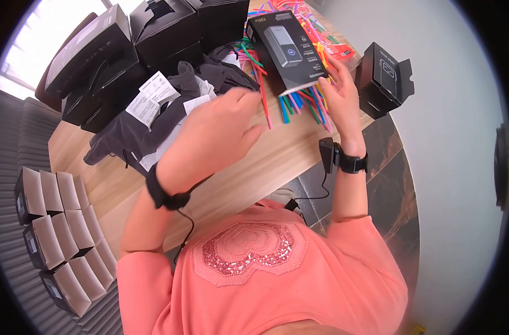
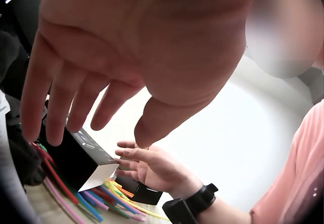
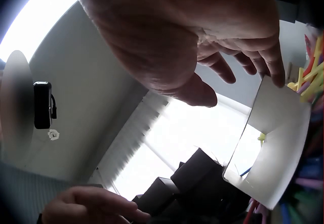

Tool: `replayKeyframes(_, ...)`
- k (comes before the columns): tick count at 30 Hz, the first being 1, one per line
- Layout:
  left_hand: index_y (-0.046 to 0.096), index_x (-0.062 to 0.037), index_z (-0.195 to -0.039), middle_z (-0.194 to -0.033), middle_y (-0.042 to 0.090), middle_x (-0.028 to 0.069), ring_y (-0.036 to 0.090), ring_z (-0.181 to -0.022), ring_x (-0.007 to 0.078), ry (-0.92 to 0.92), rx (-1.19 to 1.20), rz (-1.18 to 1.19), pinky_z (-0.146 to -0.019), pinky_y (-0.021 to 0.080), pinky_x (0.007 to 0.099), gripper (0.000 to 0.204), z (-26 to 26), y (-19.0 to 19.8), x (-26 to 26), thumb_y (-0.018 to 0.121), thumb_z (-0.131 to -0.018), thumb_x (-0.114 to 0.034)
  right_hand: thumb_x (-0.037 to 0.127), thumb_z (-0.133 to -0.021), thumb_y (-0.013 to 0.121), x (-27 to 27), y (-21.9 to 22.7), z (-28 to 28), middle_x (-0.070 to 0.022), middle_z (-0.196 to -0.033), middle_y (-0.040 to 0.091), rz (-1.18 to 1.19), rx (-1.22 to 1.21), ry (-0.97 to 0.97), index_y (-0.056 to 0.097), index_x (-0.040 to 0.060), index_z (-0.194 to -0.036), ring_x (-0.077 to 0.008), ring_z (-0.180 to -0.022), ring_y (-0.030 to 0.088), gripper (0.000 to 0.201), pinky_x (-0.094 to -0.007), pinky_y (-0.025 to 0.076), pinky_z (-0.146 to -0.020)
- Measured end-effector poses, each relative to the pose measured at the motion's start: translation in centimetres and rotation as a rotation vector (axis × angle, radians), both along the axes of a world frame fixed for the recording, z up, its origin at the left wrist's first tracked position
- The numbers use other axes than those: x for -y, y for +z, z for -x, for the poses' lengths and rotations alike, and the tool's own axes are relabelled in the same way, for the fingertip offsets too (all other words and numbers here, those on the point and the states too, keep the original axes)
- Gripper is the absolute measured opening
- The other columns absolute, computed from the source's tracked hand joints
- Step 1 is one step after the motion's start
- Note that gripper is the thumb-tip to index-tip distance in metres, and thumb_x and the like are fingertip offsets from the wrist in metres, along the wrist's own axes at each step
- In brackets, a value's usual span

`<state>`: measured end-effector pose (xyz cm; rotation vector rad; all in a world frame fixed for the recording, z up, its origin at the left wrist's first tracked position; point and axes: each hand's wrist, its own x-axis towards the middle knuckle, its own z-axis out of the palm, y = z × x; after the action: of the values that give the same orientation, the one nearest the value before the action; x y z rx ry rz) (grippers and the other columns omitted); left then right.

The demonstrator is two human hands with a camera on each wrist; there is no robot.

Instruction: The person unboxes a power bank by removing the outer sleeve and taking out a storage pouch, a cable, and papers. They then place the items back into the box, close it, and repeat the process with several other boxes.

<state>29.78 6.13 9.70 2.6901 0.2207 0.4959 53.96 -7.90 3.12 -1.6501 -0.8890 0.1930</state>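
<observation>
My left hand (image 1: 226,125) hovers open over the wooden table (image 1: 265,167), fingers loosely spread and holding nothing; the left wrist view shows its bare palm (image 2: 126,47). A black product box (image 1: 288,47) with a power bank pictured on it lies tilted on a heap of coloured straws (image 1: 305,103). My right hand (image 1: 341,92) rests its straight fingertips against the box's right side. In the right wrist view those fingertips (image 3: 273,67) touch the box's white open flap (image 3: 276,133). The left wrist view shows the right hand (image 2: 147,166) beside the same box (image 2: 76,158).
Dark garments with white tags (image 1: 137,128) lie left of my left hand. Large black cartons (image 1: 126,44) are stacked at the back left. A small black box (image 1: 383,78) stands at the table's right edge. Several open small boxes (image 1: 53,229) stand off the table, lower left.
</observation>
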Motion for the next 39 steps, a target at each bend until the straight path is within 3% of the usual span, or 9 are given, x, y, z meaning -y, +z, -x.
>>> replayKeyframes(2, 0.060, -0.0010, -0.123, -0.115, 0.066, 0.0165, 0.065, -0.090, 0.0342, -0.036, -0.125, 0.161, -0.076, 0.053, 0.0385, 0.041, 2.5, 1.4, 0.2, 0.069, -0.086, -0.017, 0.009, -0.091, 0.063, 0.3, -0.2, 0.8, -0.0179, -0.143, 0.048, -0.008, 0.007, -0.056, 0.047, 0.0007, -0.140, -0.0284, -0.132, 0.050, 0.051, -0.0379, 0.047, -0.105)
replayKeyframes(9, 0.060, -0.0057, -0.129, -0.115, 0.066, 0.0126, 0.065, -0.090, 0.0303, -0.032, -0.210, 0.277, -0.073, 0.053, 0.0350, 0.047, 8.6, 1.1, 0.2, 0.071, -0.084, -0.010, 0.010, -0.091, 0.063, 1.4, -1.4, 1.2, -0.0185, -0.136, 0.052, 0.029, 0.185, -0.170, 0.048, 0.0012, -0.139, -0.0264, -0.120, 0.057, 0.051, -0.0379, 0.049, -0.097)
replayKeyframes(12, 0.061, -0.0045, -0.128, -0.114, 0.066, 0.0120, 0.067, -0.093, 0.0270, -0.020, -0.185, 0.350, -0.075, 0.054, 0.0340, 0.048, 11.0, 0.3, 0.0, 0.071, -0.082, -0.005, 0.013, -0.093, 0.063, 2.2, -0.9, 1.2, -0.0166, -0.124, 0.061, 0.126, 0.264, -0.291, 0.046, 0.0020, -0.141, -0.0241, -0.103, 0.064, 0.053, -0.0350, 0.053, -0.088)
replayKeyframes(14, 0.061, -0.0026, -0.128, -0.116, 0.067, 0.0119, 0.067, -0.098, 0.0244, 0.058, -0.178, 0.473, -0.078, 0.054, 0.0336, 0.048, 12.3, 0.3, 0.0, 0.070, -0.081, -0.003, 0.016, -0.096, 0.060, 2.6, -0.5, 1.4, -0.0108, -0.107, 0.067, 0.170, 0.072, -0.396, 0.043, 0.0038, -0.145, -0.0177, -0.080, 0.068, 0.053, -0.0293, 0.054, -0.071)
replayKeyframes(15, 0.061, -0.0026, -0.128, -0.116, 0.067, 0.0119, 0.067, -0.098, 0.0244, 0.052, -0.175, 0.474, -0.078, 0.054, 0.0336, 0.048, 12.9, 0.1, -0.1, 0.070, -0.081, -0.003, 0.016, -0.096, 0.060, 2.8, -0.2, 1.6, -0.0108, -0.107, 0.067, 0.170, 0.076, -0.401, 0.043, 0.0038, -0.145, -0.0177, -0.080, 0.068, 0.053, -0.0293, 0.054, -0.071)
replayKeyframes(17, 0.060, -0.0035, -0.129, -0.111, 0.068, 0.0125, 0.068, -0.098, 0.0254, 0.073, -0.128, 0.530, -0.078, 0.054, 0.0347, 0.050, 13.8, -0.4, -0.2, 0.072, -0.081, -0.002, 0.017, -0.098, 0.058, 3.2, 0.4, 2.3, -0.0069, -0.096, 0.070, -0.052, -0.414, -0.122, 0.039, 0.0060, -0.149, -0.0116, -0.067, 0.066, 0.055, -0.0234, 0.050, -0.058)
replayKeyframes(27, 0.060, -0.0014, -0.131, -0.120, 0.067, 0.0130, 0.068, -0.102, 0.0225, 0.102, -0.088, 0.647, -0.082, 0.055, 0.0331, 0.049, 15.3, -2.1, -1.2, 0.067, -0.083, 0.002, 0.015, -0.101, 0.057, 1.0, -0.2, 2.9, -0.0098, -0.093, 0.071, -0.192, -0.725, 0.195, 0.056, 0.0013, -0.137, -0.0127, -0.066, 0.069, 0.039, -0.0216, 0.051, -0.054)
replayKeyframes(34, 0.059, 0.0003, -0.131, -0.118, 0.067, 0.0151, 0.068, -0.103, 0.0250, 0.135, -0.050, 0.693, -0.082, 0.056, 0.0337, 0.049, 16.5, -2.7, -1.6, 0.065, -0.083, 0.004, 0.014, -0.099, 0.060, -1.1, 5.0, -1.6, -0.0108, -0.099, 0.069, -0.493, -0.476, -0.046, 0.061, -0.0038, -0.126, -0.0165, -0.073, 0.071, 0.032, -0.0216, 0.055, -0.058)
replayKeyframes(39, 0.058, 0.0005, -0.131, -0.117, 0.067, 0.0163, 0.068, -0.103, 0.0261, 0.125, -0.016, 0.687, -0.082, 0.056, 0.0338, 0.049, 17.0, -2.8, -1.8, 0.065, -0.083, 0.005, 0.014, -0.097, 0.061, -4.8, 4.7, -5.8, -0.0153, -0.113, 0.060, -0.623, -0.602, -0.205, 0.051, -0.0052, -0.131, -0.0301, -0.087, 0.071, 0.040, -0.0346, 0.059, -0.063)
